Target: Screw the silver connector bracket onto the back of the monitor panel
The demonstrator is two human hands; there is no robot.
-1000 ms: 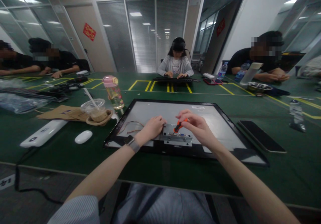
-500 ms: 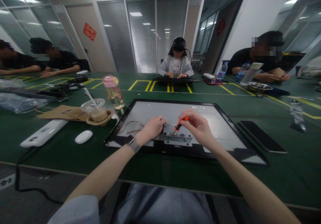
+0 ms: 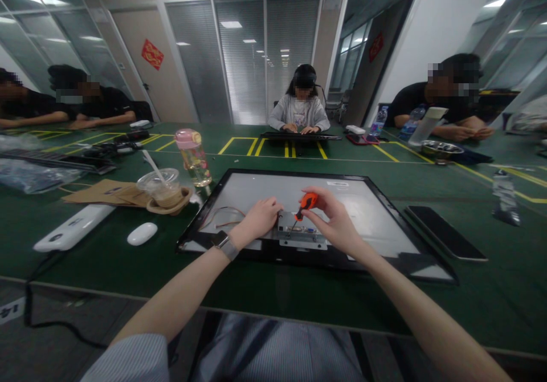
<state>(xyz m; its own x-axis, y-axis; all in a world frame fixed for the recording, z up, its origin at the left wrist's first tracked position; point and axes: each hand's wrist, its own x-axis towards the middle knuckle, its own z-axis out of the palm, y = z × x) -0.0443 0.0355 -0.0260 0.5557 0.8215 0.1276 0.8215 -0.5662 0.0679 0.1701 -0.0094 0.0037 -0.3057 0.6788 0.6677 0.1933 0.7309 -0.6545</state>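
Note:
A monitor panel (image 3: 367, 205) lies face down on the green table, its grey metal back up, with a small metal connector bracket (image 3: 304, 235) near its front edge. My right hand (image 3: 333, 219) is closed around a small orange-handled screwdriver (image 3: 305, 203), whose tip points down at the bracket. My left hand (image 3: 260, 218) rests curled on the panel just left of the bracket, fingers pressed against its edge. Thin red and white wires (image 3: 224, 218) run across the panel to the left of that hand.
A white mouse (image 3: 142, 233), a white remote-like bar (image 3: 73, 227), a plastic drink cup with straw (image 3: 164, 188) and a pink-capped bottle (image 3: 193, 157) stand to the left. A black phone (image 3: 445, 232) lies to the right. Other people sit around the table (image 3: 106, 256).
My right hand has tilted the screwdriver, so the orange handle now stands out above the fingers. My left hand has stayed put on the panel.

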